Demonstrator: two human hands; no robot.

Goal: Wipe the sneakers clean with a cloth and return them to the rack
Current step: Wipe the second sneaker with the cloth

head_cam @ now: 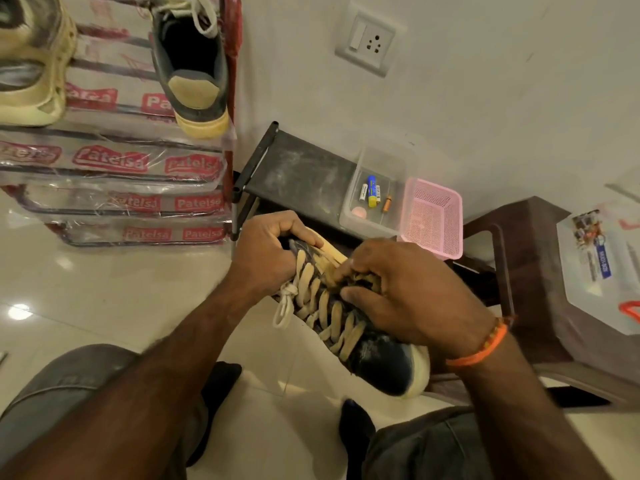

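Rack: the plastic-wrapped metal shoe rack [114, 161] is carrying a matching dark sneaker [192, 64] on top.
Left hand: the left hand [268, 252] is gripping the collar of the dark, cream-laced sneaker [349, 320].
Right hand: the right hand [403, 292] is pinching its laces above the knees.

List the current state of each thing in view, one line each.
Dark sneaker: off the rack, held in both hands, laces tied.
Left hand: grips the sneaker's collar.
Right hand: fingers curled over the laces.
Second sneaker: on the rack.
Clear tub: open, batteries inside.
Pink basket: upright.
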